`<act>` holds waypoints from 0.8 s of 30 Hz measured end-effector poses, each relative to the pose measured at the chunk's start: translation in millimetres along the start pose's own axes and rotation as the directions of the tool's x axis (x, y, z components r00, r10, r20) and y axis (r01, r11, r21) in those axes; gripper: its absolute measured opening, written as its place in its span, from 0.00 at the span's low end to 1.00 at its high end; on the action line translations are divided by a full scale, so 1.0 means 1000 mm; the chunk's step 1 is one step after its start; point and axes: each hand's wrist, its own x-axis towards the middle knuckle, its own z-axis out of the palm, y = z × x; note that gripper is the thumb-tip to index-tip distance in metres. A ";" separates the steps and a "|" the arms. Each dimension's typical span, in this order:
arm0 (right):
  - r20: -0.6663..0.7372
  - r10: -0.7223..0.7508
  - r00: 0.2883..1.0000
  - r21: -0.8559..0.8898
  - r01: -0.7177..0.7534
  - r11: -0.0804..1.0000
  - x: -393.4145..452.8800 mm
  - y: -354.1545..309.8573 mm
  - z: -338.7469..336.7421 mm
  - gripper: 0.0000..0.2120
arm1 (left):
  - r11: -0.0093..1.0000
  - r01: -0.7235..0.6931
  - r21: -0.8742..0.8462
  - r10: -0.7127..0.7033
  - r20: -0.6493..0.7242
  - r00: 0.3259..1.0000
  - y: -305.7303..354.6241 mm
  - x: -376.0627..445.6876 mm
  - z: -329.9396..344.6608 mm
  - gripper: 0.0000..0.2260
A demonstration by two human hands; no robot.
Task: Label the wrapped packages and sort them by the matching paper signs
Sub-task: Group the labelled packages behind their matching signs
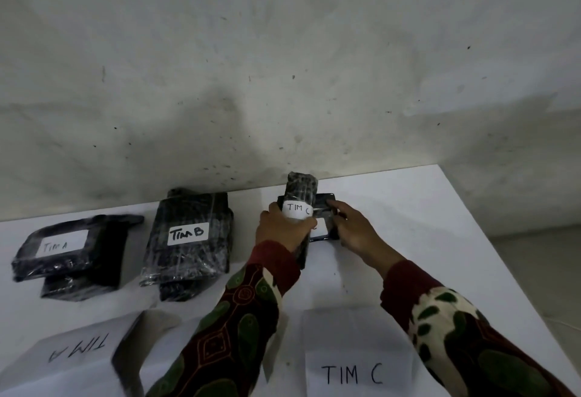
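My left hand (281, 228) grips a black wrapped package (301, 190) with a white label reading TIM C, held tilted above the table. My right hand (355, 227) touches a second black package (325, 208) lying behind and beneath it, fingers curled at its edge near the label. To the left lie a stack labelled TIM B (188, 233) and a stack labelled TIM A (63, 245). Paper signs stand at the front: TIM C (355, 371) below my hands and TIM A (78, 352) at the left.
The white table (424, 208) ends at a stained wall along its back edge and drops off at the right edge. My left forearm hides the middle sign. A grey floor strip shows at the right.
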 end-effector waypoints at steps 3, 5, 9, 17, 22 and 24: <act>0.007 -0.035 0.999 -0.077 0.036 0.996 -0.001 0.003 0.000 0.22 | 1.000 0.020 -0.017 -0.022 -0.072 0.997 -0.006 -0.002 -0.002 0.30; 0.017 -0.056 0.998 -0.155 0.058 0.986 -0.001 0.005 -0.001 0.23 | 0.990 0.033 -0.135 -0.045 -0.091 0.995 -0.011 -0.002 -0.007 0.27; 0.059 -0.143 0.988 -0.333 0.155 0.930 -0.007 0.004 0.003 0.31 | 0.948 -0.002 -0.319 -0.029 -0.090 0.996 -0.017 -0.003 -0.019 0.11; 0.027 -0.311 0.950 -0.549 0.275 0.789 -0.014 0.003 0.009 0.26 | 0.922 -0.015 -0.386 -0.024 -0.095 0.995 -0.019 -0.010 -0.027 0.08; -0.072 -0.290 0.954 -0.541 0.207 0.815 0.000 -0.001 0.000 0.20 | 0.913 -0.005 -0.407 -0.027 -0.073 0.997 -0.021 -0.008 -0.019 0.08; -0.086 -0.297 0.951 -0.549 0.204 0.810 0.008 -0.004 -0.001 0.19 | 0.904 -0.007 -0.426 -0.032 -0.085 0.996 -0.021 -0.006 -0.014 0.08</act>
